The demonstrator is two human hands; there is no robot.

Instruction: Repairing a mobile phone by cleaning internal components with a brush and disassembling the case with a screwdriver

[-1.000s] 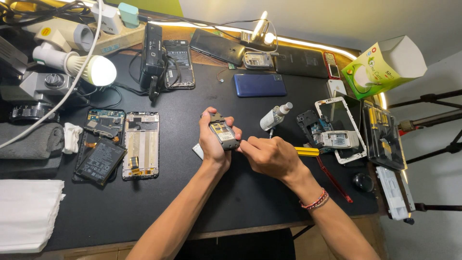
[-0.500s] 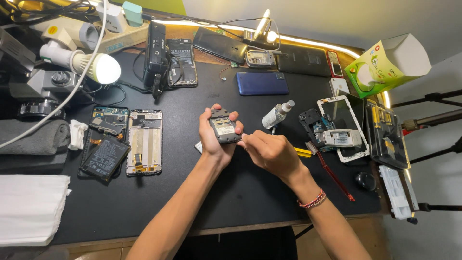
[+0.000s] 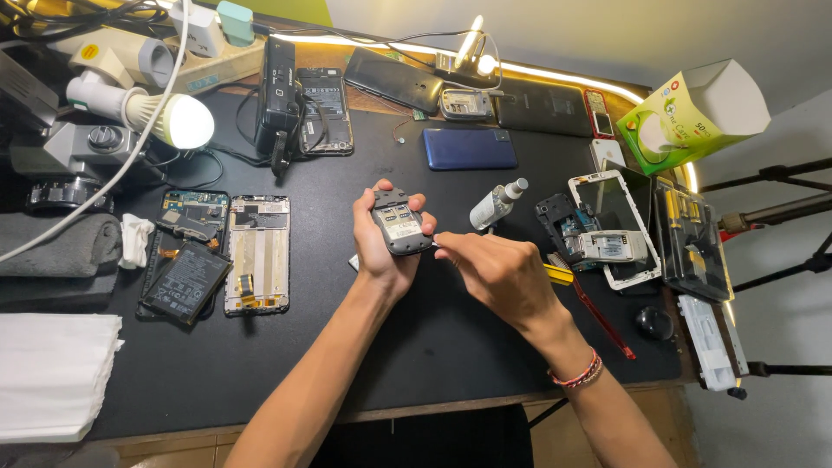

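Your left hand is raised just above the middle of the black desk, its fingers clamped around a small grey phone with its back cover off. The open back faces you, showing a pale label and metal contacts. Your right hand sits just to the right of the phone, fingers pinched together on a thin tool whose tip meets the phone's lower right edge; the tool itself is mostly hidden by the hand. A red braided bracelet circles your right wrist.

Left of your hands lie two opened smartphones — a stripped phone frame and a dismantled phone with a loose black battery resting on it. A lit lamp bulb glows at the upper left, near a grey folded cloth and a stack of white tissue.

Just right of the phone stands a small white dropper bottle, tilted. Behind it lies a blue phone, face down. Further right are a white-framed phone screen, a partly dismantled phone body and a green and white carton — the carton sits at the desk's far corner.
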